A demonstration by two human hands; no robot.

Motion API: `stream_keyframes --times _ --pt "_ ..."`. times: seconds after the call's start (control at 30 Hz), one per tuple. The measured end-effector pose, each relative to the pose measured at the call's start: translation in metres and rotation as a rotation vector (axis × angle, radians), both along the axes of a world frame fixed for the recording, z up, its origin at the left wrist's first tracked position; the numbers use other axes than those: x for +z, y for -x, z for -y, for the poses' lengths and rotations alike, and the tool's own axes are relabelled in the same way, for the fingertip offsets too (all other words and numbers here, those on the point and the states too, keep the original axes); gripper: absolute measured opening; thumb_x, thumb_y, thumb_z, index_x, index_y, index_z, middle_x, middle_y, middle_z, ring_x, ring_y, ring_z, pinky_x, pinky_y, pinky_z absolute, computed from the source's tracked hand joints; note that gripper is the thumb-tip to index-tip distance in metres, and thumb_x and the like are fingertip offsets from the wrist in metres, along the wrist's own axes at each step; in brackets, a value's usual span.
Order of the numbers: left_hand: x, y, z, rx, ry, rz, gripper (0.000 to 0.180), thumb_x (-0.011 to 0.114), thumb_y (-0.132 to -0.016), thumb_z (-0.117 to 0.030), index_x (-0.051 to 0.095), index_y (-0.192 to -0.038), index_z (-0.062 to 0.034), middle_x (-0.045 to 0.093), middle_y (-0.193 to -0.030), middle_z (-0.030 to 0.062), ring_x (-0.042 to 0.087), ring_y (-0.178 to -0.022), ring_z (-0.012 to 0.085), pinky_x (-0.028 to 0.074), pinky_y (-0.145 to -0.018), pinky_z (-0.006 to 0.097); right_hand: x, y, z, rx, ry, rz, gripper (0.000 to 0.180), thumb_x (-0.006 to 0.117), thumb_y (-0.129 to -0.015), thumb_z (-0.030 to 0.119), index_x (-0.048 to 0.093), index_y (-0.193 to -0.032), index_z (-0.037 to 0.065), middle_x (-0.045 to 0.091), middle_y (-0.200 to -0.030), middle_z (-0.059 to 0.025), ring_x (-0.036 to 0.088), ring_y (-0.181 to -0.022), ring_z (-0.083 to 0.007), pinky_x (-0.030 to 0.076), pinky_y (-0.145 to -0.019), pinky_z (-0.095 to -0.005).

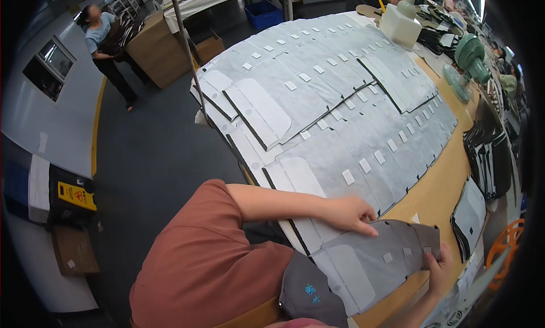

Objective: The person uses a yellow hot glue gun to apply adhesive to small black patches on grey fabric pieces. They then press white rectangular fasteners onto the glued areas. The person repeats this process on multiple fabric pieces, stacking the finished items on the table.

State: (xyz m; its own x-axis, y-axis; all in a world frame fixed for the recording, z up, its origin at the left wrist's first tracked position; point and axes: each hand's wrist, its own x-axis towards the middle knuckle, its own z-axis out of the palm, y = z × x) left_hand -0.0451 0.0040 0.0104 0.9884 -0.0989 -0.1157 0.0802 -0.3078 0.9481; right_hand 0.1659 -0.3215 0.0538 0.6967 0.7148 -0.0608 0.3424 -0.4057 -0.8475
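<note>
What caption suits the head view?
Left hand at the upper edge of a grey panel, right hand at its right end, overlapping panels beyond.

left forearm (pixel 278 203) extended rightward, left hand (pixel 351 214) palm-down; right hand (pixel 437 265) pinching

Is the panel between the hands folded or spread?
Spread: the grey panel shows its broad face and row of pale patches.

Wears a plain reddish-brown shirt (pixel 221 277), with short, loose left sleeve (pixel 198 214). Wears also at the front a dark grey cloth (pixel 298 277), maybe an apron, having small bright blue marks (pixel 310 294). Has left hand (pixel 352 214) and right hand (pixel 438 269) bare.
</note>
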Motion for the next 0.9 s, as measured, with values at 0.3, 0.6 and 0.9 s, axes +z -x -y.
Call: stream_keyframes --times 0.3,0.6,0.9 --pt "-0.005 0.009 0.003 0.069 -0.12 0.125 0.022 0.066 -0.088 -0.019 0.059 -0.091 0.0024 0.064 -0.08 0.0179 0.062 -0.077 0.0369 0.048 -0.069 0.042 -0.063 -0.044 0.04 -0.088 0.214 -0.158 0.029 0.067 -0.085 0.005 0.058 -0.112 -0.001 0.065 -0.094 -0.0045 0.062 -0.083 -0.0148 0.049 -0.077 -0.0265" --pt "-0.002 0.022 -0.028 0.169 -0.15 0.116 0.025 0.064 -0.09 -0.023 0.062 -0.095 0.001 0.063 -0.079 0.0167 0.061 -0.072 0.0286 0.048 -0.066 0.038 -0.039 0.09 -0.014 -0.384 -0.194 -0.455 0.078 0.065 -0.084 0.001 0.024 -0.15 0.003 0.057 -0.128 -0.0102 0.061 -0.096 -0.0138 0.049 -0.08 -0.028" --pt "0.046 -0.035 -0.134 0.36 -0.106 0.066 0.02 0.067 -0.093 -0.015 0.068 -0.103 0.0018 0.064 -0.086 -0.0022 0.054 -0.077 0.0029 0.044 -0.065 0.021 -0.007 0.06 -0.123 -0.219 -0.397 0.087 0.09 0.064 -0.081 -0.002 0.016 -0.156 0.01 0.043 -0.149 -0.0126 0.058 -0.1 -0.015 0.046 -0.086 -0.0274"
